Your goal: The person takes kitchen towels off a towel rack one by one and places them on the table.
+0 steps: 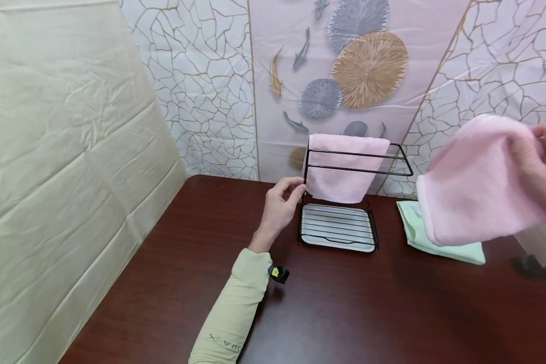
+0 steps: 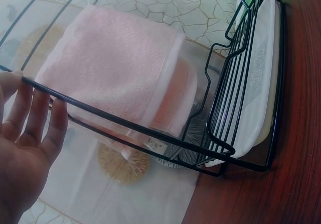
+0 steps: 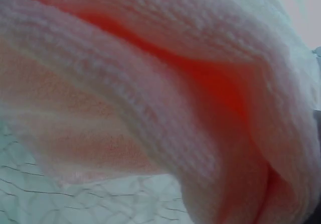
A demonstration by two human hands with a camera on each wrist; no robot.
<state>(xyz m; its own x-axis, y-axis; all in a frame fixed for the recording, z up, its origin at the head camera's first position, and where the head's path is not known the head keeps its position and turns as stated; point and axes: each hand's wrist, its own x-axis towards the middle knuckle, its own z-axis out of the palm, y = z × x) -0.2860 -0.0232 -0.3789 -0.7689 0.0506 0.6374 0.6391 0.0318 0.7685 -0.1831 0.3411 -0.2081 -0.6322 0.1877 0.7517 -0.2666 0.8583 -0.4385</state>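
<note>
Two fluffy pink terry cloths show. One hangs folded over the thin black wire rack (image 1: 352,164), which stands on the dark wood-grain worktop (image 1: 346,313). The other, the raised pink cloth (image 1: 478,182), is bunched in the right hand (image 1: 543,162), whose grip is clamped on its edge up at the right (the wrist view shows only soft looped pile). The left hand (image 1: 279,205) has its fingers (image 2: 35,116) fairly straight, touching the rack's top rail. One pale green cloth (image 1: 437,237) lies flat beside the rack's white ribbed tray (image 1: 336,230).

Pink towel (image 1: 478,187) bunched, held aloft; another pink towel (image 1: 343,169) (folded) draping black rack (image 1: 393,172).
</note>
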